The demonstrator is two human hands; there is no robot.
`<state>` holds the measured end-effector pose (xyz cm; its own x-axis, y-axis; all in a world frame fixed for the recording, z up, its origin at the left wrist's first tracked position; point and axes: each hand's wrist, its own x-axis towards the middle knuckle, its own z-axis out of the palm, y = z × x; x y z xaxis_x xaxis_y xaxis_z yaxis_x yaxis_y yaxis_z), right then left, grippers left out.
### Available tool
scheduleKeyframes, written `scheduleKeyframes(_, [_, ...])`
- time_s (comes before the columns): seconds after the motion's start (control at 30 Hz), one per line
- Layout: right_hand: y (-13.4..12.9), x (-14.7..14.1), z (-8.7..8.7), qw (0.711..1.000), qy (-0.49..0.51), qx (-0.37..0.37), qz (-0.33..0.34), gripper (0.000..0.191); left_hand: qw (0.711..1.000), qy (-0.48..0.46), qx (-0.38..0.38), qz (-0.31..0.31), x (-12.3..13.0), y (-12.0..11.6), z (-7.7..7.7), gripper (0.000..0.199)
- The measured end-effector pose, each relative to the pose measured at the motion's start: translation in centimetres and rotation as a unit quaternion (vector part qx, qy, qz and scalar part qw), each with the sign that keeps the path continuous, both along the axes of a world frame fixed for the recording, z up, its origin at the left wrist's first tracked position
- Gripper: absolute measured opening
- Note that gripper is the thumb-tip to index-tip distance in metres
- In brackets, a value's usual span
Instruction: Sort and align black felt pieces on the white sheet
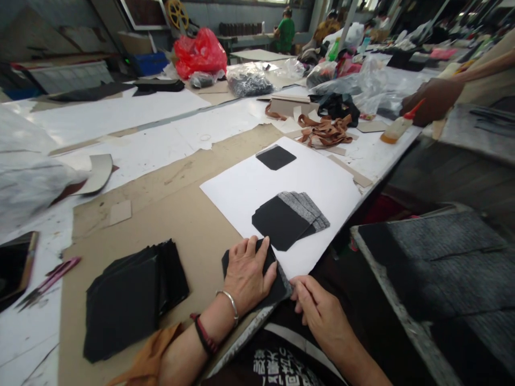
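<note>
A black fabric piece (277,292) with a grey edge lies at the table's front edge. My left hand (247,271) rests flat on top of it, fingers stretched out, a bracelet and a dark band at the wrist. With thumb and forefinger, my right hand (316,305) pinches the piece's right corner. Just beyond, a fanned set of black pieces with grey speckled edges (281,220) lies on a white sheet (237,187). Farther up that sheet is a single black piece (277,157). Left of my hands stands a stack of black pieces (123,305).
Pink-handled scissors (50,281) and a phone-like dark object (14,271) lie at the left. Brown strips (325,131) and a glue bottle (398,127) are at the back right. Grey-black panels (450,279) sit at right. A co-worker's arm (491,67) reaches in at upper right.
</note>
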<state>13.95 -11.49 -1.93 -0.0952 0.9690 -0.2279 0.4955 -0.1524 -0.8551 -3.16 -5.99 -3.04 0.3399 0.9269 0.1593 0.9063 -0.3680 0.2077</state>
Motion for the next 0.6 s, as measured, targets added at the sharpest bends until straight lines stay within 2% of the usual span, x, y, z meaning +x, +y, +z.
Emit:
scheduleKeyframes(0.13, [-0.6, -0.5, 0.1, 1.0, 0.0, -0.025, 0.0, 0.036, 1.0, -0.006, 0.0, 0.002, 0.0, 0.0, -0.1, 0.049])
scheduleKeyframes(0.27, [-0.7, -0.5, -0.3, 0.999, -0.034, -0.008, 0.02, 0.029, 1.0, -0.012, -0.002, 0.004, 0.0, 0.0, -0.2, 0.05])
scheduleKeyframes(0.4, [-0.6, -0.2, -1.0, 0.983, -0.147, 0.085, 0.067, 0.022, 1.0, -0.016, -0.004, 0.006, -0.1, 0.0, -0.2, 0.05])
scheduleKeyframes(0.5, [-0.7, 0.0, -1.4, 0.948, -0.244, 0.178, 0.099, 0.019, 1.0, -0.018, -0.006, 0.005, -0.2, -0.1, -0.2, 0.051])
scheduleKeyframes(0.6, [-0.6, 0.1, -1.1, 0.914, -0.303, 0.234, 0.131, 0.017, 1.0, -0.019, -0.009, 0.002, -0.3, -0.1, -0.1, 0.052])
